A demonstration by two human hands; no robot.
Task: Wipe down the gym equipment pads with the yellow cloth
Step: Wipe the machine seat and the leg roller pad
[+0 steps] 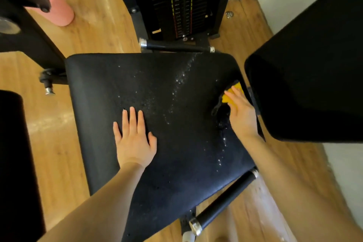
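A wide black seat pad (167, 88) fills the middle of the view, speckled with droplets along a diagonal streak. My left hand (133, 137) lies flat on the pad with fingers straight and spread. My right hand (242, 112) presses the yellow cloth (234, 92) down near the pad's right edge, fingers laid over it. Most of the cloth is hidden under that hand. A wet smear (223, 116) shows just left of the right hand.
A second black pad (314, 74) stands close on the right, over the seat's edge. Black handles (176, 46) (224, 202) run along the far and near sides. The weight stack (176, 2) is behind, a pink roller (57, 8) far left, another dark pad (15, 163) at left, wooden floor (94, 25) around.
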